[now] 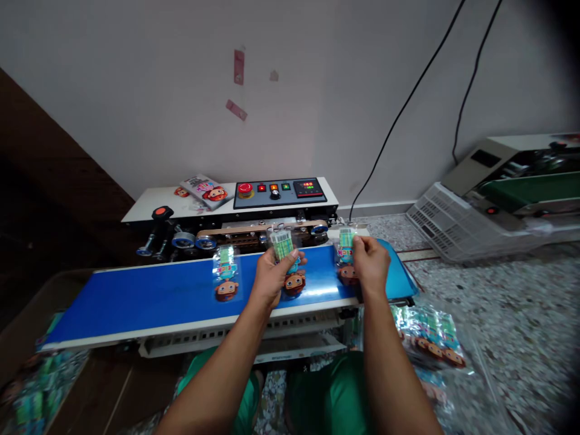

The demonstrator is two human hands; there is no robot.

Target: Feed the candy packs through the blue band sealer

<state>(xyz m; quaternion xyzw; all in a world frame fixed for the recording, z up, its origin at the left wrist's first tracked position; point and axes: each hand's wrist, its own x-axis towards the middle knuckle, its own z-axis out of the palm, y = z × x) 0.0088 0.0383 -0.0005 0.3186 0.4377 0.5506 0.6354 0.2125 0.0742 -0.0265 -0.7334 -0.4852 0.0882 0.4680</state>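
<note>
My left hand [268, 275] is closed on a small clear bag [283, 243] with a green barcode card and a cartoon-faced item inside. The bag's top edge is at the front of the band sealer's rollers [319, 229]. Over the right end of the blue conveyor belt [154, 296], my right hand [374, 263] pinches a similar bag [345, 241] by its right side. Whether that is one bag or a small stack, I cannot tell. A third bag [226, 273] lies flat on the belt to the left of my left hand, its upper edge near the rollers.
The sealer's control panel [280, 193] has lit buttons and a display. A printed packet [206, 191] lies on its housing. At lower left is a cardboard box [122, 393] with bags [40, 386]. Several filled bags [435, 338] lie at right. A white crate [446, 226] stands beyond.
</note>
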